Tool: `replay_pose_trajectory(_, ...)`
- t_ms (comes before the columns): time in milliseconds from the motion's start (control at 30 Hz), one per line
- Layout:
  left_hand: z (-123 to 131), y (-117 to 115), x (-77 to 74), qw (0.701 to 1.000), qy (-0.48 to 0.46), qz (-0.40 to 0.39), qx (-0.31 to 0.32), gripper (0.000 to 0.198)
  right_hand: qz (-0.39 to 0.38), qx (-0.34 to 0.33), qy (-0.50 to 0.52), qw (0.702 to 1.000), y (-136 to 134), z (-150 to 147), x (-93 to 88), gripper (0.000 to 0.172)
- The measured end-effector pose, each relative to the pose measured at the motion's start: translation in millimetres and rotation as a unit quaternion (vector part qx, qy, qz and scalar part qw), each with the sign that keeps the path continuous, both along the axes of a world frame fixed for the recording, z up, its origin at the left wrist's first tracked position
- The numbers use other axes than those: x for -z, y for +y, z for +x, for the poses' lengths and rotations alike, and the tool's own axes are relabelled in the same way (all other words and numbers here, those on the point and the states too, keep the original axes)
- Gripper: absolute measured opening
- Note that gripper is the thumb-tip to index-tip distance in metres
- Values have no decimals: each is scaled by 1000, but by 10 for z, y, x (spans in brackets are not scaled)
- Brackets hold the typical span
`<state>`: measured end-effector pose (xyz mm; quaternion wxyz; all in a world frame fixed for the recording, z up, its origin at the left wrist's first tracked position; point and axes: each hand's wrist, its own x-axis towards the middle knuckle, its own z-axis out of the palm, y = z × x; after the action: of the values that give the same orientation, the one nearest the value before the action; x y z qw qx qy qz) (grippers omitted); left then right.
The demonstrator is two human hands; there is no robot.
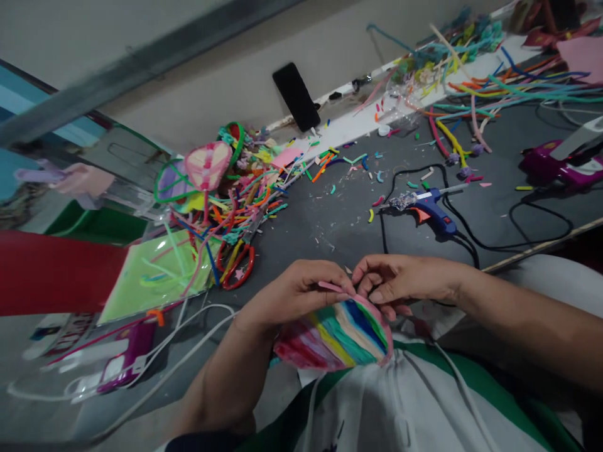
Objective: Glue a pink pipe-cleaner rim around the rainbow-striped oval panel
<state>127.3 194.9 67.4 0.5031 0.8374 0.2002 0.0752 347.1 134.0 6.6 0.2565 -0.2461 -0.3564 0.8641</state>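
A rounded craft piece (336, 336) striped in many colours rests against my lap at the table's near edge. My left hand (292, 292) is closed on its upper left edge and pinches a pink pipe cleaner strip (332, 287) along the rim. My right hand (400, 282) meets it from the right, its fingers pinched on the same pink strip and the piece's top edge. Both hands touch at the fingertips.
A blue glue gun (431, 210) with a black cord lies just beyond my hands. A heap of coloured pipe cleaners and finished pieces (221, 194) sits at the left, a green sheet (151, 276) below it. A purple glue gun (127, 358), a black phone (296, 95), more pipe cleaners (475, 81).
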Motion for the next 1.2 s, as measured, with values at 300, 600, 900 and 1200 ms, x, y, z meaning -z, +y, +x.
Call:
replay_pose_trajectory(300,12,7,36,1000,5,-3,3,12,4,-5,-15,1000,13,-37,50,30)
replay_pose_trajectory(600,11,-6,39,1000,21,7,3,12,4,9,0,1000,-23,-83,121,28)
replay_pose_trajectory(900,-110,-27,16,997,66,-29,6,26,26,5,-34,999,-67,-128,44,31)
replay_pose_trajectory(1200,-264,-76,132,996,10,-77,-51,17,42,3,-76,996,-52,-160,77,28)
